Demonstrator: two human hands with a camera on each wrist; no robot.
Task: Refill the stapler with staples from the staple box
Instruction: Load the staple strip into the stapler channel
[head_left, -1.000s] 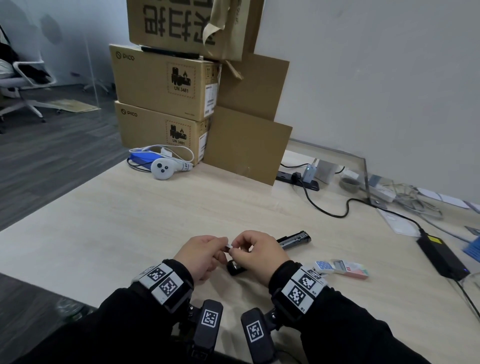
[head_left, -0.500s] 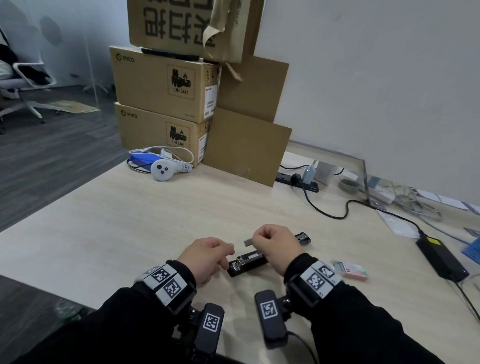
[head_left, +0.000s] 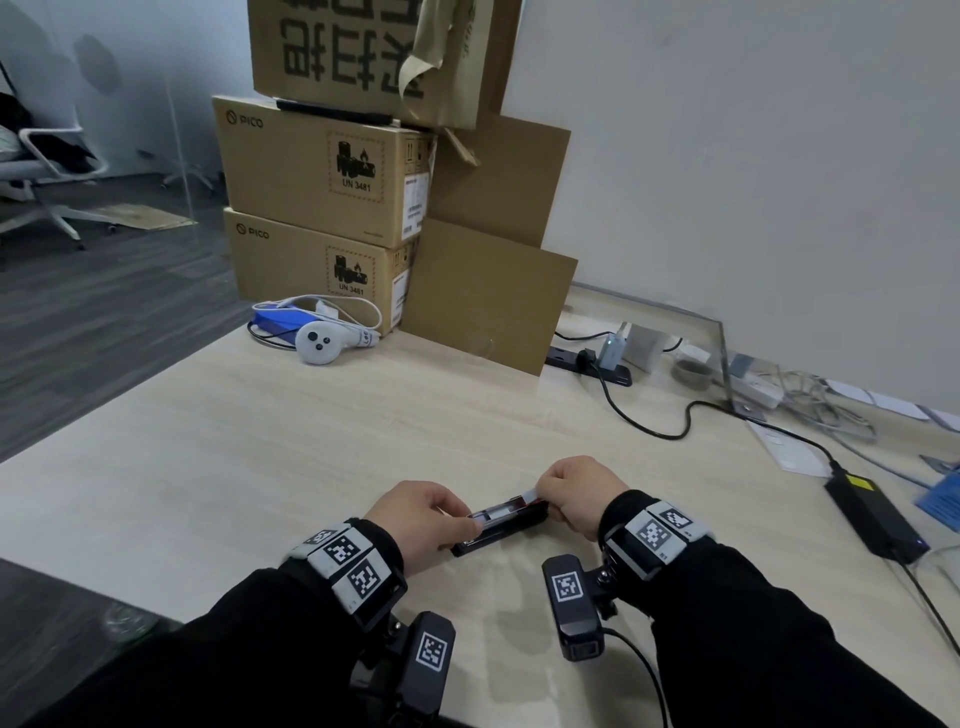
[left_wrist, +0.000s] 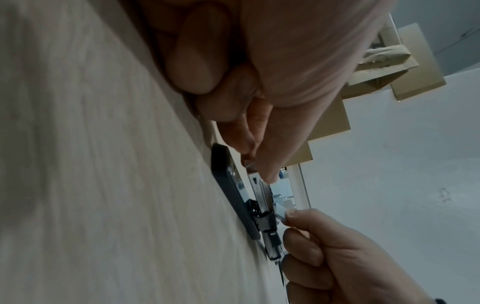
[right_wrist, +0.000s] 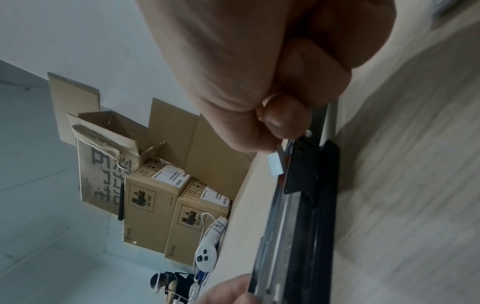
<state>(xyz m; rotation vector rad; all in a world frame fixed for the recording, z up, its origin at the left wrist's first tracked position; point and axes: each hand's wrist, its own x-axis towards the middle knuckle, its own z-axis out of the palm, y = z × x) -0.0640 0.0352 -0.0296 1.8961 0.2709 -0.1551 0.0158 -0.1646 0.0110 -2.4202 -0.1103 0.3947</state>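
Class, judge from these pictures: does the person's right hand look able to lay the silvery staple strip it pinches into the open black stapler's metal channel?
Probably yes. The right hand pinches the silvery staple strip right above the open black stapler, whose metal channel lies uncovered; the left hand grips only its near end.

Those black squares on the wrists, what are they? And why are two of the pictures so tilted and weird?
Nobody here is a robot: it is a person with two bare hands. The checkered squares are marker bands on the wrists, and a little camera hangs under each wrist. The big picture comes from a camera on the person's head, looking down at a pale wooden table. The two tilted pictures come from the wrist cameras, so the fingers look huge.

On the table lies a black stapler, opened up. The left hand pinches its near end. The right hand pinches a small strip of staples at the far end of the stapler, over its metal channel.

Farther back stand cardboard boxes, a white controller and some cables.
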